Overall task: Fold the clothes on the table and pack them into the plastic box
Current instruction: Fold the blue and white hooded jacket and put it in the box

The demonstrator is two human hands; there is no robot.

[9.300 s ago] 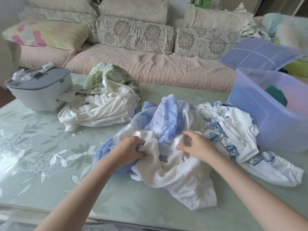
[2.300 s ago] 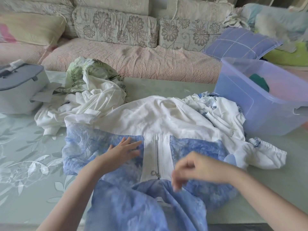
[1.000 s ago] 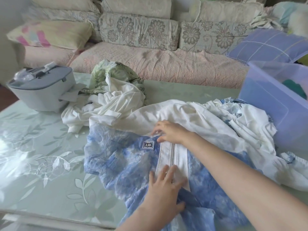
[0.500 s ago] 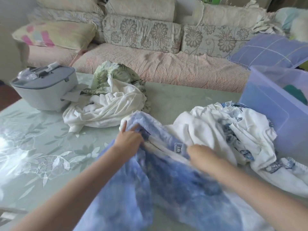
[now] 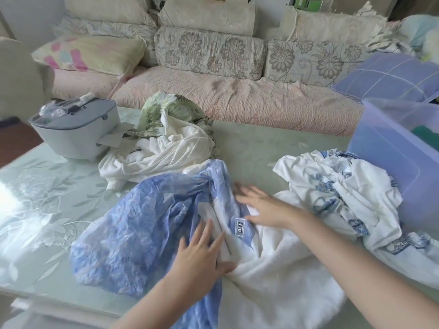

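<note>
Grey container [image 5: 73, 131] is noted at the left of the table [image 5: 47, 210], with a white-and-green clothes pile [image 5: 166, 143] just beside it. The blue-and-white jacket [image 5: 133, 231] is laid crumpled at front centre; 0.5 s ago it was bunched and gripped by the left hand. The left hand [image 5: 202, 255] is now pressed flat on it, fingers straight. The right hand [image 5: 263, 207], blurred, is spread open on the jacket. 1 patterned white garment [image 5: 339, 193] lies between the jacket and the plastic box [image 5: 389, 148].

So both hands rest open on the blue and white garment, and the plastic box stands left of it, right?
No: the head view shows the plastic box right of the blue and white garment, not left. The left hand and right hand do rest open on it.
</note>
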